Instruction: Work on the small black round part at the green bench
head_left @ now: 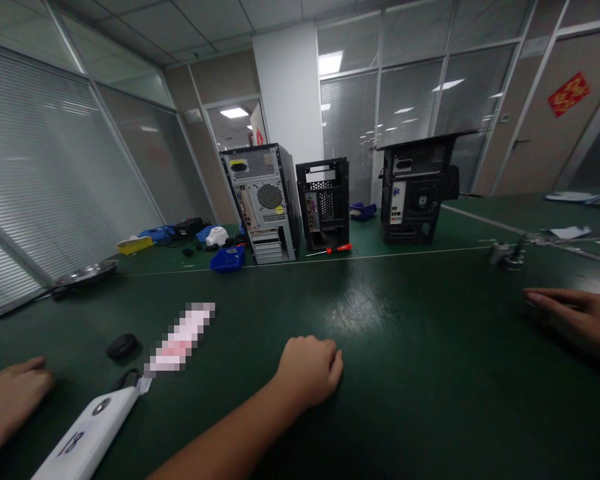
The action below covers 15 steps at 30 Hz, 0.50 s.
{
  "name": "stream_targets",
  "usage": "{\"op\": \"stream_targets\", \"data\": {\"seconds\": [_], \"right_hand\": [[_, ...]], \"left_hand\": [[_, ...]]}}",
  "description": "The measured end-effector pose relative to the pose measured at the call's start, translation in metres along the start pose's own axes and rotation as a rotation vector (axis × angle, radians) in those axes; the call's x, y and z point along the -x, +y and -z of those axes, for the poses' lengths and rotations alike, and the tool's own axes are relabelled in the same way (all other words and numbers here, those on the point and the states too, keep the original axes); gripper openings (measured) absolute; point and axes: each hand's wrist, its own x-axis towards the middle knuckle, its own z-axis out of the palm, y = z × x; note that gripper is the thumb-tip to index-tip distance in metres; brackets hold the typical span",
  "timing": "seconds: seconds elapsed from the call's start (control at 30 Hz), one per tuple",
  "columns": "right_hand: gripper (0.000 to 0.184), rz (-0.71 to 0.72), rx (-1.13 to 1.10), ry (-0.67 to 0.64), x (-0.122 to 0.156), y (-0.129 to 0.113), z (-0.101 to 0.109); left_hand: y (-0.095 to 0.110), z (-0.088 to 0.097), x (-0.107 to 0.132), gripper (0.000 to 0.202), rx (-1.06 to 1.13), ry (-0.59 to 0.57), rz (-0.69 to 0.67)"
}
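Observation:
My left hand [310, 368] rests as a closed fist on the green table [380, 373], near its middle, with nothing visible in it. The forearm runs in from the bottom edge. My right hand [575, 315] lies flat on the table at the far right, fingers stretched out and pointing left, holding nothing. A white device marked 18 [83, 433] with a dark strap lies to the left of my left forearm. Beyond it are a blurred pink-white card [183, 337] and a small black oval object [123, 347].
Another hand [10, 397] rests at the left edge beside the white device. At the far side stand a grey computer case [266, 200] and two black cases [325, 200] [414, 190], with a red screwdriver [337, 249], a blue bin [229, 259], a metal dish [87, 273] and metal parts [507, 255].

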Motion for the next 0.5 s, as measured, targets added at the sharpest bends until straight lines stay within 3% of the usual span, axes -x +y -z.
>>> {"op": "stream_targets", "data": {"seconds": [0.23,0.37,0.5], "right_hand": [[0.039,0.057,0.016,0.225,0.050,-0.054,0.015],[0.034,0.117,0.090,0.334,0.053,-0.059,0.019],[0.035,0.212,0.135,0.309,0.042,-0.046,0.017]], "left_hand": [[0.003,0.003,0.001,0.041,0.025,-0.007,-0.002],[0.004,0.005,0.002,0.041,0.020,-0.004,0.001],[0.004,0.005,0.002,0.040,0.016,-0.006,0.008]]}}
